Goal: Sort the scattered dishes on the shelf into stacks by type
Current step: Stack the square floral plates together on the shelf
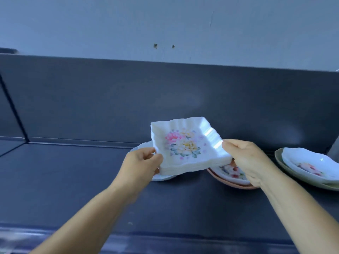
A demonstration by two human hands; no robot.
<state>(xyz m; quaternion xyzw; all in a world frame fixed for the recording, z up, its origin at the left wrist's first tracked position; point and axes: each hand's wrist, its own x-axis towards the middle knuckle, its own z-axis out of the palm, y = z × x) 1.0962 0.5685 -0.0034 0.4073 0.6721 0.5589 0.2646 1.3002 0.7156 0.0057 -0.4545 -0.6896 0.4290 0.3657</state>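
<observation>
A stack of square dishes is held clear of the shelf between both hands, tilted so that its floral face is turned toward the camera. The left hand is curled round the stack's near left corner, thumb on the rim; the right hand is closed on the right edge. The step in hand is judged to be the carrying of the square type to a place of its own. A bare stretch of shelf, toward the left corner, is called for next, and the stack must be levelled before it is set down. The dishes are glossy white ware, seemingly ceramic, with fluted rims and a printed bouquet of pink and yellow flowers. Beneath the stack, toward the back edge, a pale round plate rests, largely hidden. Under the right hand, a small floral dish sits in a terracotta-coloured plate. Near the right edge, an oval floral dish lies on a greenish plate. The shelf is dark, matt and smooth.
</observation>
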